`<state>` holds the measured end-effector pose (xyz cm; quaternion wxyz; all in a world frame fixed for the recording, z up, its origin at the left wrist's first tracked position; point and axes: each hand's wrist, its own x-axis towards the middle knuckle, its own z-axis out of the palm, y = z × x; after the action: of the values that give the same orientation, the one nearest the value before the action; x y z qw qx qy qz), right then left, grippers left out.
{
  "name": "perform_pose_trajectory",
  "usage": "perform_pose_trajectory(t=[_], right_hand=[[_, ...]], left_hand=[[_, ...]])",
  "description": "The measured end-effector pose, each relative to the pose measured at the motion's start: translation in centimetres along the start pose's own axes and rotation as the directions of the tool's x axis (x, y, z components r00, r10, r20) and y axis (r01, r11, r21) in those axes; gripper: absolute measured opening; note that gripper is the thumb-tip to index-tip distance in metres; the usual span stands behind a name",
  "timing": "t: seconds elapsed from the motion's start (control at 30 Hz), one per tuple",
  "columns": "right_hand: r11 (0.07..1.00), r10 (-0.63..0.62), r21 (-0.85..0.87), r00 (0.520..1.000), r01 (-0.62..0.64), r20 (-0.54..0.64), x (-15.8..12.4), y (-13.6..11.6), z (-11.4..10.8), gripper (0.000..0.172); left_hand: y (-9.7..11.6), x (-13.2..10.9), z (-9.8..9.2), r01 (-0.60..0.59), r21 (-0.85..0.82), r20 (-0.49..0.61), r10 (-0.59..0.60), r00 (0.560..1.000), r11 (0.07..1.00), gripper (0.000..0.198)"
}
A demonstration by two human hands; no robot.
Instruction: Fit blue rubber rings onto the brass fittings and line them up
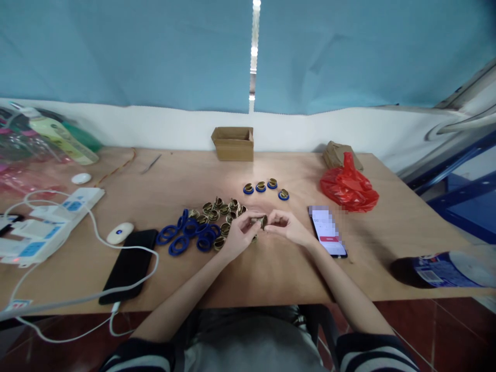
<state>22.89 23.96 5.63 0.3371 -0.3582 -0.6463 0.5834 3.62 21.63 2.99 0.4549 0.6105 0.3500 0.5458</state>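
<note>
Brass-coloured metal fitting (264, 222) is pinched between thumb and fingers of the left hand (242, 232), left of the lit smartphone (327, 231); right hand (290, 226) fingertips nearly together beside it, contact unclear

The left hand (241, 233) pinches a small brass-colored piece (264, 222) over the wooden desk (279, 276), and the right hand (287, 226) has its fingertips right by it. A bunch of brass-colored knobs (223, 209) and a heap of blue rings (192, 223) lie by the left hand, and four knobs with blue rings around their bottoms (261, 186) sit farther back. A lit phone (325, 232) and a tied red bag (349, 187) are on the right, and a small cardboard box (234, 151) stands at the back.
</note>
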Motion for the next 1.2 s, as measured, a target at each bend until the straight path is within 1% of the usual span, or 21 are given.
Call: perform_pose_trajectory(t=[0.13, 0.27, 0.5, 0.7, 0.8, 0.87, 0.97, 1.1, 1.2], right_hand=[[0.997, -0.043, -0.062, 0.999, 0.041, -0.034, -0.1, 0.0, 0.1, 0.032], [0.984, -0.115, -0.141, 0.992, 0.108, -0.043, -0.2, -0.2, 0.4, 0.032], [0.888, -0.278, -0.405, 0.956, 0.217, -0.098, -0.4, 0.1, 0.7, 0.03], [0.845, -0.34, -0.464, 0.937, 0.267, -0.079, -0.4, 0.1, 0.7, 0.031], [0.811, -0.39, -0.5, 0.918, 0.304, -0.074, -0.4, 0.0, 0.8, 0.03], [0.772, -0.434, -0.541, 0.898, 0.334, -0.064, -0.5, 0.1, 0.9, 0.028], [0.677, -0.529, -0.622, 0.848, 0.393, -0.04, -0.6, 0.4, 1.3, 0.025], [0.502, -0.642, -0.717, 0.764, 0.484, 0.066, -0.6, 1.1, 2.0, 0.014], [0.42, -0.679, -0.756, 0.726, 0.503, 0.106, -0.6, 1.4, 2.5, 0.009]], left_hand=[[0.4, 0.1, -0.3, 0.04, -0.042, 0.043, -0.038, 0.998, 0.998, 0.021], [0.4, 0.2, -0.7, 0.058, -0.086, 0.083, -0.051, 0.995, 0.995, 0.02], [-0.3, 0.4, -1.1, 0.056, -0.156, 0.103, -0.04, 0.994, 0.986, 0.021], [0.2, 0.5, -1.2, 0.053, -0.157, 0.123, -0.034, 0.992, 0.986, 0.021], [0.5, 0.6, -1.3, 0.05, -0.151, 0.144, -0.028, 0.989, 0.987, 0.02], [0.6, 0.7, -1.4, 0.045, -0.159, 0.16, -0.019, 0.987, 0.986, 0.02], [0.6, 0.7, -1.4, 0.073, -0.202, 0.18, -0.036, 0.983, 0.977, 0.023], [0.5, 0.6, -1.0, 0.167, -0.321, 0.17, -0.117, 0.978, 0.932, 0.023], [0.6, 0.6, -0.7, 0.224, -0.416, 0.165, -0.169, 0.972, 0.881, 0.02]])
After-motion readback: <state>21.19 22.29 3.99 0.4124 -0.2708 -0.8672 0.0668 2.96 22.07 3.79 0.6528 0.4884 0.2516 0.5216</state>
